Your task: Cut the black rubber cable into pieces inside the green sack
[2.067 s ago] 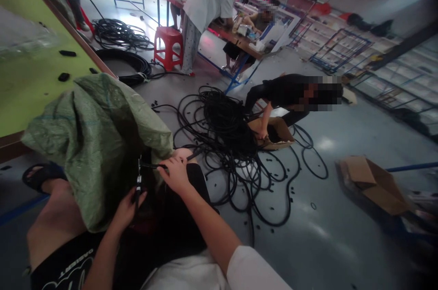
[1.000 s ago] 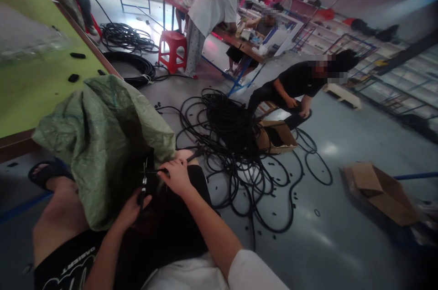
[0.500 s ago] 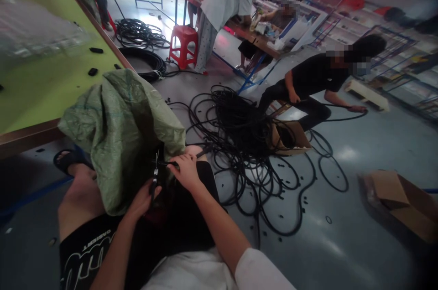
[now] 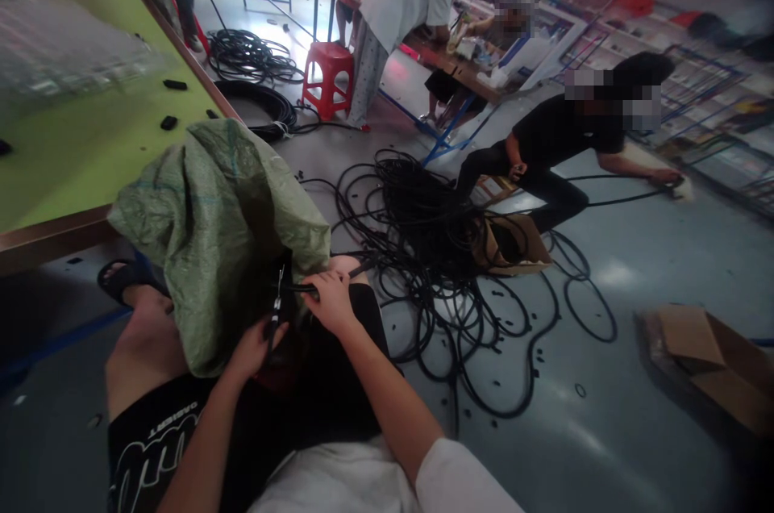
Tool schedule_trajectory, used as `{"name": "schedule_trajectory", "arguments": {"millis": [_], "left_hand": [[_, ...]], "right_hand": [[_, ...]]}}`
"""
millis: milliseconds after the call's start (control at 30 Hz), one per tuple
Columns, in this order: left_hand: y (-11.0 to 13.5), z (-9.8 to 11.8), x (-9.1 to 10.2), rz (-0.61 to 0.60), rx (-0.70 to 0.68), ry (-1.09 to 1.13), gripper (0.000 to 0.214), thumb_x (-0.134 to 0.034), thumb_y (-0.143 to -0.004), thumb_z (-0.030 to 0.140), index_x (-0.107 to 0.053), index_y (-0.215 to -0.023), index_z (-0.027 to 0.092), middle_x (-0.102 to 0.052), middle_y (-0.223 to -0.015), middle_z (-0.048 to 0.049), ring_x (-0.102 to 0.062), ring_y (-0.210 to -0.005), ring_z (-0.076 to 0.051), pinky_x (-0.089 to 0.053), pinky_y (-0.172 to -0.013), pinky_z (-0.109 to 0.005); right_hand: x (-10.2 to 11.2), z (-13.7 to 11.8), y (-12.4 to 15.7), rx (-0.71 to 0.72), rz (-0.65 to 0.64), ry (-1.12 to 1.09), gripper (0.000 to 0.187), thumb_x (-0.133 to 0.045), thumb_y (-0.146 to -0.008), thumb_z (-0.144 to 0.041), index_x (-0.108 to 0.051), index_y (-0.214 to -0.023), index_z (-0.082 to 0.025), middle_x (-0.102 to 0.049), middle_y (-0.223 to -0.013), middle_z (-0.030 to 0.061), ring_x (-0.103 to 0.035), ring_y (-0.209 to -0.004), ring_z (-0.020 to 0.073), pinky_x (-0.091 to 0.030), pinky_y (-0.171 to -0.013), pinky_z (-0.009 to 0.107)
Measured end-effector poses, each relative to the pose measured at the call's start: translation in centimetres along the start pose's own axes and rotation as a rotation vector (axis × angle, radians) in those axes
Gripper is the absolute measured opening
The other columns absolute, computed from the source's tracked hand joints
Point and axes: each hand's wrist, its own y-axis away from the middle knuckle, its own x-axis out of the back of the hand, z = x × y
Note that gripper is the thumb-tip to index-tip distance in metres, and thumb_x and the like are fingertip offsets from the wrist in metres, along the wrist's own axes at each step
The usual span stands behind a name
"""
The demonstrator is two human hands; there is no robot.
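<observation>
My left hand is closed around the dark handles of a cutting tool that looks like scissors or pliers, its metal blades pointing up and away from me. The blades meet a black cable, which my right hand grips just to the right of them. Beyond my right hand the cable runs out toward the floor pile. Around the blades hangs the mouth of a green woven sack, draped between my knees and the table edge. The inside of the sack is too dark to make out.
A large tangle of black cable covers the floor ahead. A seated person pulls cable beside an open carton. Another cardboard box stands at right. Left is a green tabletop; farther back stands a red stool.
My hands stay nearly in place on the tool and the cable. The seated person's outer hand has moved farther right, drawing cable along. The view has shifted slightly.
</observation>
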Motion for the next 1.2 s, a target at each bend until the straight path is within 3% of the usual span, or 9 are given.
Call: {"name": "schedule_trajectory", "arguments": {"millis": [367, 567, 933, 1200], "left_hand": [[0.3, 1.0, 0.2, 0.047, -0.007, -0.072, 0.054, -0.048, -0.081, 0.062, -0.063, -0.101, 0.015, -0.071, -0.094, -0.0096, -0.066, -0.086, -0.028, -0.049, -0.080, -0.035], [0.1, 0.2, 0.1, 0.060, -0.031, -0.064, 0.053, -0.049, -0.082, 0.061, -0.063, -0.104, 0.015, -0.070, -0.098, -0.0099, -0.066, -0.091, -0.028, -0.049, -0.083, -0.035], [0.5, 0.3, 0.1, 0.145, -0.103, -0.061, 0.034, -0.055, -0.084, 0.046, -0.064, -0.094, 0.015, -0.068, -0.082, -0.0080, -0.061, -0.071, -0.019, -0.043, -0.066, -0.028], [0.8, 0.4, 0.1, 0.124, -0.123, -0.056, 0.036, -0.050, -0.088, 0.048, -0.064, -0.089, 0.015, -0.065, -0.077, -0.0058, -0.057, -0.066, -0.017, -0.039, -0.061, -0.026]], "right_hand": [[0.0, -0.1, 0.0, -0.004, -0.008, 0.003, 0.017, -0.062, -0.084, -0.028, -0.061, -0.101, -0.026, -0.066, -0.098, 0.0002, -0.050, -0.104, 0.0200, -0.019, -0.102, 0.039], [-0.1, -0.1, -0.1, -0.014, -0.011, 0.024, 0.016, -0.061, -0.085, -0.029, -0.061, -0.101, -0.026, -0.065, -0.099, -0.0002, -0.050, -0.104, 0.0193, -0.019, -0.102, 0.039], [-0.6, 0.0, 0.2, 0.039, 0.038, 0.099, 0.019, -0.052, -0.092, -0.034, -0.065, -0.103, -0.026, -0.062, -0.105, 0.0059, -0.049, -0.105, 0.0228, -0.026, -0.094, 0.038], [-0.9, 0.2, 0.2, 0.075, 0.049, 0.142, 0.022, -0.047, -0.094, -0.034, -0.066, -0.103, -0.026, -0.062, -0.101, 0.0074, -0.048, -0.105, 0.0246, -0.027, -0.094, 0.040]]}}
